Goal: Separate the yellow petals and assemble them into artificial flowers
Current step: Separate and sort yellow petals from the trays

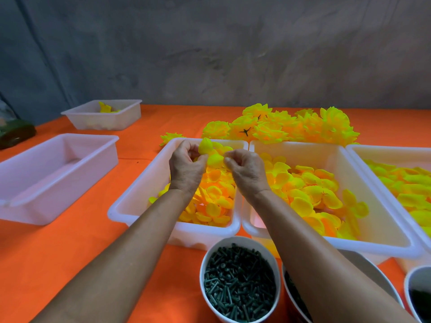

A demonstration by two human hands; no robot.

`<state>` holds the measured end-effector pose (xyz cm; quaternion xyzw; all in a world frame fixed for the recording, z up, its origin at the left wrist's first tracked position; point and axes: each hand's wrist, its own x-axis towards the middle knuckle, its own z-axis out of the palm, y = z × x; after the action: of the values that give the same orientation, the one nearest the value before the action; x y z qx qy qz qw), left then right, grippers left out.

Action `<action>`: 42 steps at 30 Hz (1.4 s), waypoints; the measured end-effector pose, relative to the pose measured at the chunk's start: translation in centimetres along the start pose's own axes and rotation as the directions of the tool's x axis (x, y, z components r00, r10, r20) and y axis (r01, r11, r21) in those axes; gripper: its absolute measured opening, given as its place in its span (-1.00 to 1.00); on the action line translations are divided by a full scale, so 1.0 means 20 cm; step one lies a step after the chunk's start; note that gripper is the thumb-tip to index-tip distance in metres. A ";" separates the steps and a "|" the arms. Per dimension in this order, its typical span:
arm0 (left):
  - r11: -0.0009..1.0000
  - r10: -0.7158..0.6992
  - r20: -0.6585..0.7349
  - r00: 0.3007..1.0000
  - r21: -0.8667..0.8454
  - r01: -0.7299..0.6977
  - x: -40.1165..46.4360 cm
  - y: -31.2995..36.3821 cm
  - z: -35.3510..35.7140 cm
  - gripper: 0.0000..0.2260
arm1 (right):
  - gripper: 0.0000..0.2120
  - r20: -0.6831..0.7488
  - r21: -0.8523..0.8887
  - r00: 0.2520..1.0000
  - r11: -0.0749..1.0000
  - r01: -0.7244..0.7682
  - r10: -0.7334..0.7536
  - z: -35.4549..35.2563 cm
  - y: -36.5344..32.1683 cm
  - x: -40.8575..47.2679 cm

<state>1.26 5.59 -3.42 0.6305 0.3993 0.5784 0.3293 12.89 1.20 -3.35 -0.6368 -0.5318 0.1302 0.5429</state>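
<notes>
Both hands hover over a white tray (140, 194) full of loose yellow petals (215, 201). My left hand (186, 164) pinches a small cluster of yellow petals (205, 145) at its fingertips. My right hand (245, 169) is closed, fingertips touching the same cluster from the right. A second tray (349, 173) of petals stands to the right, and a third (363, 152) at the far right edge. Finished yellow flowers (291, 127) lie piled behind the trays. A white bowl (203, 269) of dark green stem pins (238, 283) stands near me.
An empty white tray (58, 173) sits at the left, and a smaller one (102, 117) with a few yellow pieces stands behind it. Two more bowls (410, 280) are at the lower right, partly hidden by my right arm. An orange cloth (70, 248) covers the table.
</notes>
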 end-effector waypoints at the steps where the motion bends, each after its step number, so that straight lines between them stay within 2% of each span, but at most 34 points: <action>1: 1.000 0.001 -0.006 1.000 0.001 -0.001 0.00 0.00 0.00 -0.93 | -0.84 0.027 -0.010 0.999 1.000 0.020 -0.020 0.00 0.00 -0.01; 5: 0.997 0.019 -0.001 1.000 0.081 -0.019 0.01 0.00 0.00 -0.91 | -0.89 0.045 0.018 0.999 1.000 0.022 -0.022 0.00 -0.01 -0.02; 11: 0.984 -0.104 -0.228 0.968 0.121 0.134 0.05 -0.04 -0.02 -0.89 | -0.90 -0.009 -0.047 0.999 0.998 0.036 -0.036 0.00 -0.01 -0.02; 23: 0.969 -0.085 -0.310 0.947 0.196 0.151 0.04 -0.03 -0.02 -0.88 | -0.84 -0.110 -0.188 0.993 0.982 0.010 -0.031 0.01 -0.01 -0.02; 27: 0.966 -0.064 -0.314 0.947 0.219 0.138 0.04 -0.02 -0.01 -0.86 | -0.81 -0.140 -0.230 0.990 0.973 -0.017 -0.016 0.01 -0.02 -0.02; 30: 0.950 -0.087 -0.401 0.912 0.243 0.198 0.05 -0.02 -0.05 -0.86 | -0.79 -0.231 -0.257 0.971 0.958 -0.128 0.067 -0.04 0.00 0.01; 32: 0.948 -0.106 -0.429 0.897 0.228 0.221 0.06 -0.03 -0.07 -0.89 | -0.79 -0.248 -0.235 0.963 0.958 -0.166 0.106 -0.06 0.02 0.02; 35: 0.967 -0.113 -0.337 0.935 0.177 0.181 0.05 -0.03 -0.04 -0.94 | -0.82 -0.147 -0.143 0.986 0.985 -0.098 0.076 -0.02 0.01 0.01; 38: 0.983 -0.158 -0.252 0.955 0.054 0.177 0.05 -0.02 -0.02 -0.93 | -0.85 -0.077 0.091 0.993 0.992 -0.087 0.094 0.00 0.00 0.00; 42: 0.983 -0.183 -0.248 0.951 -0.055 0.175 0.05 -0.01 -0.02 -0.92 | -0.86 0.056 0.363 0.993 0.925 -0.115 0.102 -0.02 -0.01 -0.01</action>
<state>0.91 6.51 -3.00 0.5076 0.4842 0.6279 0.3371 13.07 0.68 -3.19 -0.5507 -0.4719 0.2681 0.6342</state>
